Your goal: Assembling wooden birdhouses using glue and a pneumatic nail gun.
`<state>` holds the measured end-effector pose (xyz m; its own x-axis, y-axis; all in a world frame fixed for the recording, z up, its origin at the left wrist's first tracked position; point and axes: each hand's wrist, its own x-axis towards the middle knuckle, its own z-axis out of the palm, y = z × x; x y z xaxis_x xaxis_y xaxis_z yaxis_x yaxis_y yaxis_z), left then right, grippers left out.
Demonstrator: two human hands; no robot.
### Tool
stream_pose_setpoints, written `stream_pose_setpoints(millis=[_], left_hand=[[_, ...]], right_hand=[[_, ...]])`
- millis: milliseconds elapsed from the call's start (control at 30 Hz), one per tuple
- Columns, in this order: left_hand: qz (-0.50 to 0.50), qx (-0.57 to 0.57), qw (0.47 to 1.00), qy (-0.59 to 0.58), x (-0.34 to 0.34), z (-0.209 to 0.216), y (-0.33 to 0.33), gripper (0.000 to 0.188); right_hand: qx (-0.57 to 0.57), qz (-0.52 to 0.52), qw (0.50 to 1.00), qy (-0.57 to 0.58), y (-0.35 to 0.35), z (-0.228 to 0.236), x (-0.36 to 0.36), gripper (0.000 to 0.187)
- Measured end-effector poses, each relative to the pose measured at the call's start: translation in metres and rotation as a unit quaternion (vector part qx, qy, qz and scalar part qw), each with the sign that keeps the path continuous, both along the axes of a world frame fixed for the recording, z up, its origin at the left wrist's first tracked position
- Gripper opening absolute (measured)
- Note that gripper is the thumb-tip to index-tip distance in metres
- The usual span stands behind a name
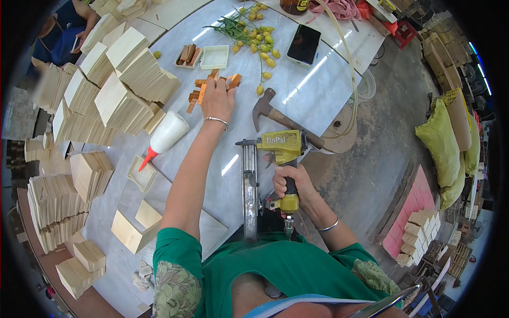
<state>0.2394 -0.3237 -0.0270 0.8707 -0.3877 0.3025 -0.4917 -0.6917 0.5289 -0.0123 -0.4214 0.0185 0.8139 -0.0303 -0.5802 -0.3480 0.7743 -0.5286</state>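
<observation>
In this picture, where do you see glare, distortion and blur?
Head view: glare streaks cross the pale tabletop, including one below the black smartphone and one left of the yellow air nailer; head view: straight edges bend toward the black rim; head view: the nailer looks fairly sharp, while the far-left edge looks softer.

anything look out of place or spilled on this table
The bunch of yellow-green fruit looks out of place, sharing a work table with a hammer. The white bottle lies on its side, red nozzle at a shallow tray, but no spill shows.
</observation>
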Motion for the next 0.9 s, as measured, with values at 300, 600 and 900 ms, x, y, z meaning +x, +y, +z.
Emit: stream_pose_setpoints(millis=[300,600,900], left_hand=[[0.014,0.031,0.999,0.018,0.005,0.006,0.0,0.02],[0.112,-0.109,0.973,0.169,-0.006,0.017,0.026,0.016],[0.138,-0.317,0.87,0.351,-0.045,0.035,0.045,0.015]], right_hand=[[-0.005,0.017,1.0,0.006,-0.002,0.0,0.0,0.019],[-0.007,0.006,1.0,-0.002,0.0,0.0,0.0,0.018],[-0.011,0.0,1.0,-0.02,0.0,-0.006,-0.001,0.019]])
